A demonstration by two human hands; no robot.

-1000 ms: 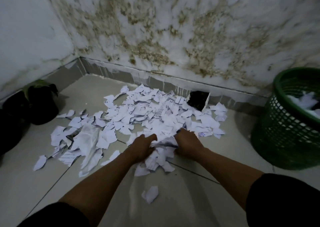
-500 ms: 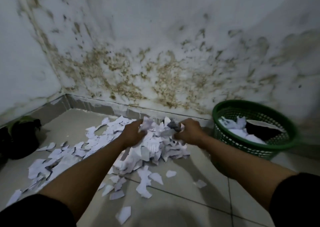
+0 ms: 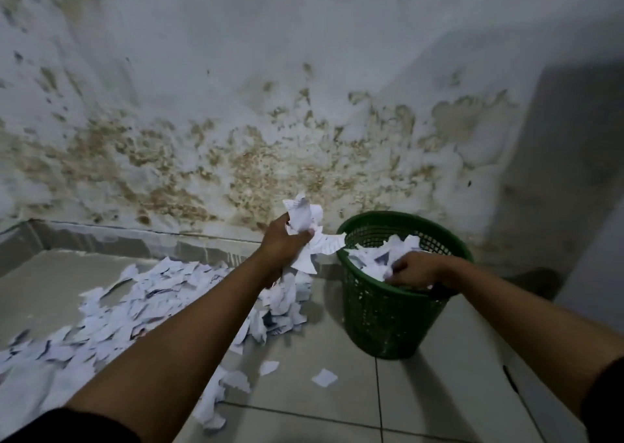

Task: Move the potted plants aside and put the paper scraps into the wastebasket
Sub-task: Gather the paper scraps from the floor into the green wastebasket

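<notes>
A green mesh wastebasket (image 3: pixel 381 314) stands on the floor against the wall, holding white paper scraps (image 3: pixel 369 257). My left hand (image 3: pixel 282 242) grips a bunch of scraps (image 3: pixel 304 214) raised just left of the basket's rim, with pieces hanging below it. My right hand (image 3: pixel 418 269) is inside the basket's mouth at the near rim, its fingers curled into the scraps there. A wide pile of torn paper (image 3: pixel 135 307) covers the tiles to the left. No potted plant is in view.
A stained, peeling wall (image 3: pixel 304 122) runs behind the basket and a paler wall corner (image 3: pixel 557 206) juts out at the right. A few loose scraps (image 3: pixel 324 378) lie on the grey tiles in front of the basket.
Both hands lifted the scraps off the pile and swung right. The right hand went down into the basket and the left hand rose beside its rim. The view turned right, losing the plants.
</notes>
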